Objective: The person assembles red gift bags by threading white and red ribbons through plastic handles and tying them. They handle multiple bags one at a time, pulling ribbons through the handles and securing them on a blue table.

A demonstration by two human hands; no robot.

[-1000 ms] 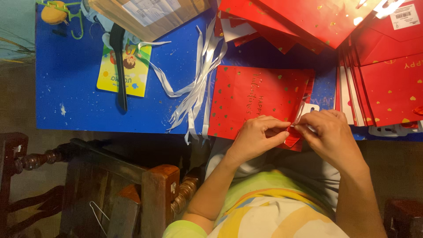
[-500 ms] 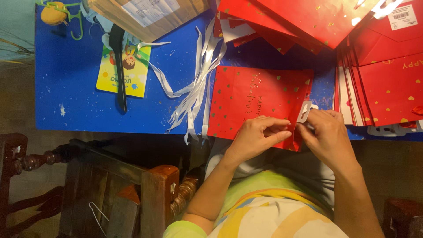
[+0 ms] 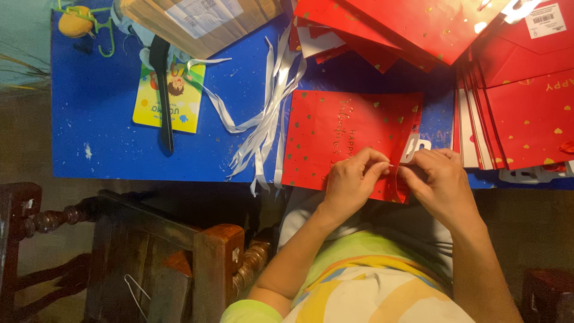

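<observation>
A flat red paper gift bag with small gold and green hearts lies on the blue table, its near edge over the table's front. My left hand pinches that near edge with thumb and fingertips. My right hand pinches the same edge just to the right, beside a white ribbon loop at the bag's corner. The two hands almost touch.
Loose white ribbons lie left of the bag. Stacks of red bags fill the right and the far side. A cardboard box, a yellow card and a black tool sit at left. A wooden chair stands below.
My hands have shifted a little along the bag's near edge and closer together. The white ribbon loop has moved slightly at the bag's corner.
</observation>
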